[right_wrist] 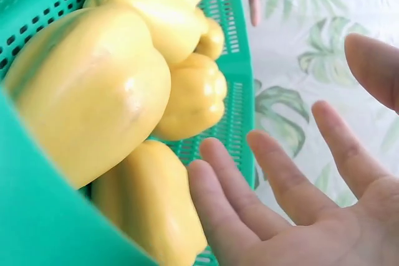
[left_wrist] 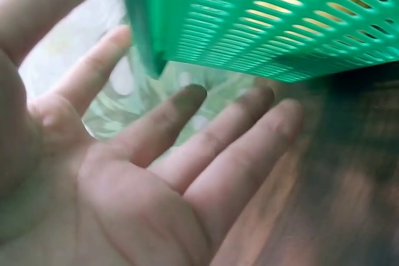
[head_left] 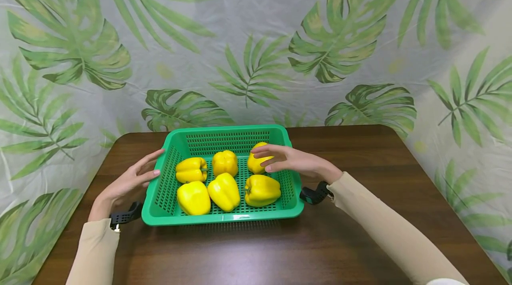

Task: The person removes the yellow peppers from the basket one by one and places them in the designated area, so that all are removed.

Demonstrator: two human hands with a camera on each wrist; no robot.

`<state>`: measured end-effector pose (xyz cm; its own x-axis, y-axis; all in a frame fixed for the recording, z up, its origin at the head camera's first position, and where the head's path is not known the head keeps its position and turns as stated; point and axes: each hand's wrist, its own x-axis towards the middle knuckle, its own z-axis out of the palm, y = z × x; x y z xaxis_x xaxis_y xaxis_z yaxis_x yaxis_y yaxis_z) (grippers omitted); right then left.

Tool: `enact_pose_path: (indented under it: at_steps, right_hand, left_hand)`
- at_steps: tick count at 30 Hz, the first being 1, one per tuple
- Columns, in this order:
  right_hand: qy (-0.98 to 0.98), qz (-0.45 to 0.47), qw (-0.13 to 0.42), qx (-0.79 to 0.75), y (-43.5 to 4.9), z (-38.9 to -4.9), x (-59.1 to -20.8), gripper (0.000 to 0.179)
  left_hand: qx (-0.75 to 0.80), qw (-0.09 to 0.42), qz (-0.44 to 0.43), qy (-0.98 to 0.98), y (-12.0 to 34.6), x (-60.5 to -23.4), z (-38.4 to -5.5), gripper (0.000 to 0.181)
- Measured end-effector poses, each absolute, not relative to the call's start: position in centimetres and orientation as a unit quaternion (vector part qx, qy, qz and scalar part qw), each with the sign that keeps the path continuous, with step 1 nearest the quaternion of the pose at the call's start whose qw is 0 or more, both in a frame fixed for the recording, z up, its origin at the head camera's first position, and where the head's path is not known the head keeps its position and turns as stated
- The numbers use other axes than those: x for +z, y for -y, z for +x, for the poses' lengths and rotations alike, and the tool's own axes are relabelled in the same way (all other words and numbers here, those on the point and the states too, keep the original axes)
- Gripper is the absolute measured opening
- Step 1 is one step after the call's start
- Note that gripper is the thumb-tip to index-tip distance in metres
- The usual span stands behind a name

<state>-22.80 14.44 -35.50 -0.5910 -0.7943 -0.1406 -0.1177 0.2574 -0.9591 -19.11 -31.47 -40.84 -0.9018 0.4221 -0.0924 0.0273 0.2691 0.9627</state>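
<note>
Brown table (head_left: pixel 256 254), leaf-print cloth (head_left: pixel 256 60) behind; green basket (head_left: pixel 192 219) between 2 hands.
Left hand (head_left: pixel 128 182): fingers spread, gripping nothing, fingertips at the basket rim just beside it. Right hand (head_left: pixel 294 159): fingers extended, holding nothing, over the basket; 1 yellow pepper (head_left: pixel 254 163) beneath its fingertips, 5 other peppers (head_left: pixel 224 191) to its left or nearer the person.

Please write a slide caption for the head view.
Six yellow peppers in a green basket, left hand at its rim, right hand above.
</note>
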Motion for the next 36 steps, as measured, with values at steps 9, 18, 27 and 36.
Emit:
enact_pose_path:
  at_steps: [9,18,27,36]
  right_hand:
    - [-0.705,-0.312,0.365,-0.521,-13.7,-24.0,-36.0,0.059]
    - [-0.701,-0.283,0.410,-0.511,-13.3,-24.5,-36.7,0.056]
    - [-0.710,-0.273,0.438,-0.478,-12.5,-24.8,-37.1,0.047]
    - [-0.724,-0.280,0.473,-0.417,-11.6,-25.3,-37.3,0.052]
  left_hand:
    - [0.555,0.148,0.133,-0.807,30.6,-42.0,-19.7,0.062]
    - [0.580,0.152,0.138,-0.788,30.2,-42.6,-19.8,0.062]
    - [0.614,0.176,0.128,-0.758,30.0,-42.7,-19.9,0.064]
    - [0.619,0.172,0.138,-0.754,30.0,-42.8,-19.9,0.064]
